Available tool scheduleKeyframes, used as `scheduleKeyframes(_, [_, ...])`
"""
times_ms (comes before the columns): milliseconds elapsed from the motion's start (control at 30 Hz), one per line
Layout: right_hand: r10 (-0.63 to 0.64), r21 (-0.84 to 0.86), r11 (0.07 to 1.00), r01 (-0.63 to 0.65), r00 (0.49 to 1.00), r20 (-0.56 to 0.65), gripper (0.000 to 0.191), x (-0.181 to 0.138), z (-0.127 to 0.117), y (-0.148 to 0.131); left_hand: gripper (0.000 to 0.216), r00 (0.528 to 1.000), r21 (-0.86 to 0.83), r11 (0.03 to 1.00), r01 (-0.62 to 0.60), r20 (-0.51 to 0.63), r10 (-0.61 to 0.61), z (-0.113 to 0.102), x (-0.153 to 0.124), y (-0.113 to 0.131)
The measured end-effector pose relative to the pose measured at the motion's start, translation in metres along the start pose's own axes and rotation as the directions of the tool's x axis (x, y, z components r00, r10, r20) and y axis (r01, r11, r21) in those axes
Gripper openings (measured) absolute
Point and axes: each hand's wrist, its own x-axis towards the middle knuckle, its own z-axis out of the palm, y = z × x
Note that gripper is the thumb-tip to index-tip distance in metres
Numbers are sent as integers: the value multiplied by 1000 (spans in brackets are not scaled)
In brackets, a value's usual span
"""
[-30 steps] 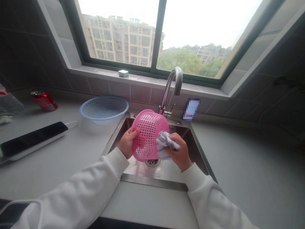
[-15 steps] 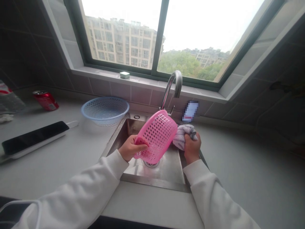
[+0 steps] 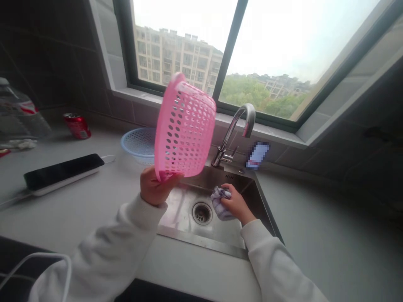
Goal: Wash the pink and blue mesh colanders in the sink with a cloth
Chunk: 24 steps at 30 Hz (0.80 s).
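Observation:
My left hand (image 3: 155, 187) grips the rim of a pink perforated plastic basket (image 3: 184, 128) and holds it up on edge, above the left side of the steel sink (image 3: 185, 209). Down inside the sink, my right hand (image 3: 235, 202) is closed round a crumpled pale lilac cloth (image 3: 219, 200), just right of the drain (image 3: 201, 212). A blue basket (image 3: 138, 143) stands on the counter behind the pink one, partly hidden by it.
A curved chrome tap (image 3: 236, 130) rises behind the sink. A black and white flat device (image 3: 63, 173) lies on the left counter, with a red can (image 3: 77, 125) and a plastic bottle (image 3: 19, 113) farther left. A window runs along the back wall.
My left hand has lifted the pink basket up and to the left, out of the sink. My right hand has come off the basket and dropped into the sink with the cloth.

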Motion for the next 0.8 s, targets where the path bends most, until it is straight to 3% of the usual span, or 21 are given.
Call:
scheduleKeyframes(100, [-97, -130, 987, 97, 995, 4, 70, 3, 10, -22, 17, 978, 254, 957, -140, -116, 174, -8, 16, -6])
scheduleKeyframes(200, [-130, -220, 965, 144, 989, 77, 87, 14, 28, -59, 19, 923, 479, 854, -201, -200, 329, -22, 34, -15])
scheduleKeyframes(300, [-154, -298, 931, 211, 967, 204, 100, 38, 49, -108, 19, 892, 645, 732, -221, -169, 419, -37, 49, -32])
scheduleKeyframes(467, [-228, -423, 818, 390, 895, 383, 112, 99, 82, -184, 22, 906, 745, 604, -284, 2, 424, -55, 59, -60])
scheduleKeyframes(533, [-213, -500, 746, 440, 869, 447, 108, 119, 93, -204, 26, 910, 763, 574, -297, 44, 413, -58, 59, -67])
scheduleKeyframes(633, [-211, -529, 719, 451, 867, 452, 86, 134, 105, -218, 31, 907, 774, 547, -319, 80, 414, -60, 58, -70])
scheduleKeyframes(733, [-226, -548, 714, 436, 884, 408, 58, 133, 109, -217, 35, 907, 792, 519, -321, 100, 408, -59, 57, -69])
scheduleKeyframes(800, [-231, -562, 717, 413, 901, 368, 50, 126, 103, -211, 36, 906, 804, 503, -317, 100, 412, -60, 58, -68])
